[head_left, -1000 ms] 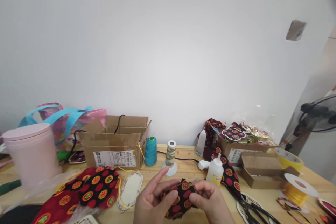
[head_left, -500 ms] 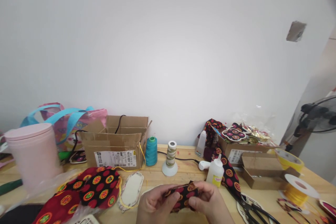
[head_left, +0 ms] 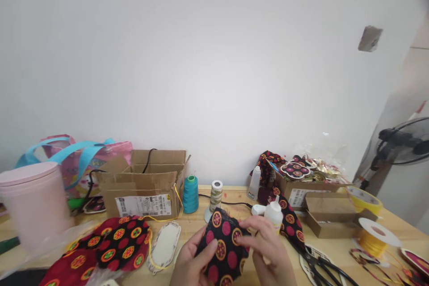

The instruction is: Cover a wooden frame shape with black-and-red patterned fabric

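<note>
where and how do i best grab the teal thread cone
Probably best around the middle of the teal thread cone, reaching from the front right with a wrapping grip. It stands upright and narrows toward the top, where a hold might slip. The cardboard box is close on its left; a gap separates it from the olive-and-white spool on its right.
</note>
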The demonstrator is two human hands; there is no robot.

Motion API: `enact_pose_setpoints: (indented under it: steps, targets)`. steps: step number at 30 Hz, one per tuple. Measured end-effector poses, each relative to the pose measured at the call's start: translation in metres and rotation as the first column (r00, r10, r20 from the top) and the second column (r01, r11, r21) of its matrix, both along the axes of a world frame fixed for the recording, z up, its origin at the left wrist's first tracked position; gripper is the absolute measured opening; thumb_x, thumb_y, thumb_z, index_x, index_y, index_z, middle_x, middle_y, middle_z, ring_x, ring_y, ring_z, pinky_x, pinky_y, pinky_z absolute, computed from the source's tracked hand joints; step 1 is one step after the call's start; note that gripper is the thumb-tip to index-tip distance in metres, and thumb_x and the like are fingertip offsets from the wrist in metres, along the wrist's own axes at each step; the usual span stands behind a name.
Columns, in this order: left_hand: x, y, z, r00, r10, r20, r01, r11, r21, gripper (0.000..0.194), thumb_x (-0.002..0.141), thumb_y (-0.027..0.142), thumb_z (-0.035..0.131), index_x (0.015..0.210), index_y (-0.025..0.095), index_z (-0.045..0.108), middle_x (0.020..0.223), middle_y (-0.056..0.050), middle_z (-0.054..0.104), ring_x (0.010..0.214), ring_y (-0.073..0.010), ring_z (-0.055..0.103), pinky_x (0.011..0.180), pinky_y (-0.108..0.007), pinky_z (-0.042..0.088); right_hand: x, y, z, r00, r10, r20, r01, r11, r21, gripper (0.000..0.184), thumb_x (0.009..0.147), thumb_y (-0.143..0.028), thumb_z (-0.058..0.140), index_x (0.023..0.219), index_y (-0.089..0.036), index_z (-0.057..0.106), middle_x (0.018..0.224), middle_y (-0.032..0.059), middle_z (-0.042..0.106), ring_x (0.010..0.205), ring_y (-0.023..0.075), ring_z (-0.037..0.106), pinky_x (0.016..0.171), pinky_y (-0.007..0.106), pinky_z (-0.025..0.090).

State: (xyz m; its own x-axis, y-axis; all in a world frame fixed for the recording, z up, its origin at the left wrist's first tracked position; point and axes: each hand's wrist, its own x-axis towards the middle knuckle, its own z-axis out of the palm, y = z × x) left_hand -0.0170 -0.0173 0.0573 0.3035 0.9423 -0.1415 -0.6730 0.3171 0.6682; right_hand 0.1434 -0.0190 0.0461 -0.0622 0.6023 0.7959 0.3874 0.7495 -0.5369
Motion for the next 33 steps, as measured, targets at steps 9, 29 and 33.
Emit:
enact_pose_setpoints:
  steps: [9,29,33]
  targets:
    - [0.003,0.002,-0.015,0.986,0.037,-0.165,-0.019,0.994,0.110,0.042,0.048,0.018,0.077,0.089,0.013,0.066,0.078,-0.011,0.071,0.076,-0.0258,0.064,0.075,-0.039,0.048,-0.014,-0.001,-0.004,0.915,-0.025,-0.403,-0.263,0.720,-0.642,0.025,0.052,-0.033,0.073,0.068,-0.015,0.066,0.061,0.0022,0.063,0.056,0.0168,0.055,0.053,0.026,0.044]
    - [0.007,0.002,-0.026,0.960,0.004,-0.279,0.044,0.985,0.166,0.025,0.060,0.034,0.069,0.077,0.015,0.069,0.065,-0.006,0.068,0.063,-0.0188,0.061,0.063,-0.030,0.046,-0.019,-0.006,-0.003,0.992,-0.128,-0.020,0.097,0.839,-0.535,0.043,0.067,-0.043,0.053,0.034,-0.019,0.038,0.035,-0.0049,0.034,0.036,0.0079,0.030,0.037,0.022,0.020]
    - [0.007,0.003,-0.024,0.944,-0.013,-0.331,0.061,0.989,0.134,0.023,0.060,0.036,0.067,0.060,0.014,0.066,0.053,-0.002,0.062,0.051,-0.0141,0.055,0.052,-0.026,0.042,-0.018,-0.005,-0.001,0.988,-0.148,-0.034,0.106,0.836,-0.538,0.044,0.065,-0.043,0.055,0.032,-0.018,0.039,0.035,-0.0053,0.033,0.036,0.0078,0.029,0.037,0.022,0.020]
